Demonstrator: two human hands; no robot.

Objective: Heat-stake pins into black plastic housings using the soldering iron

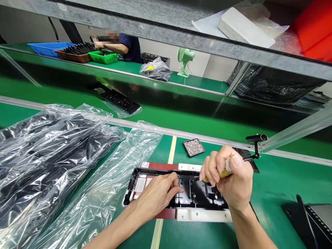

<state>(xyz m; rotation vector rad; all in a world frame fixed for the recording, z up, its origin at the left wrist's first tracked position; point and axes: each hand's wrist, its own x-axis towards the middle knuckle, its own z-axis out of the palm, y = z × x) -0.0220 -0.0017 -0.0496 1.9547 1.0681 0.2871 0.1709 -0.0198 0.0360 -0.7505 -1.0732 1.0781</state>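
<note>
My right hand (233,176) is wrapped round the yellowish handle of a soldering iron (225,171). The iron's dark tip slants down to the left, over a long black plastic housing (198,200). Thumb and fingertips of my left hand (164,188) are drawn together above the middle of that housing; whatever they pinch, if anything, is hidden. Small round metal pieces show in the housing floor. It lies in a white and dark red fixture (204,216). Behind it sits a small black tray (194,148) filled with tiny metal parts.
Clear plastic bags (64,162) with black parts cover the left side. A metal tool stand (256,140) is beyond my right hand. A black device (306,221) with a cable lies far right. Overhead runs a shelf (155,26). A person (129,45) works across the bench near bins.
</note>
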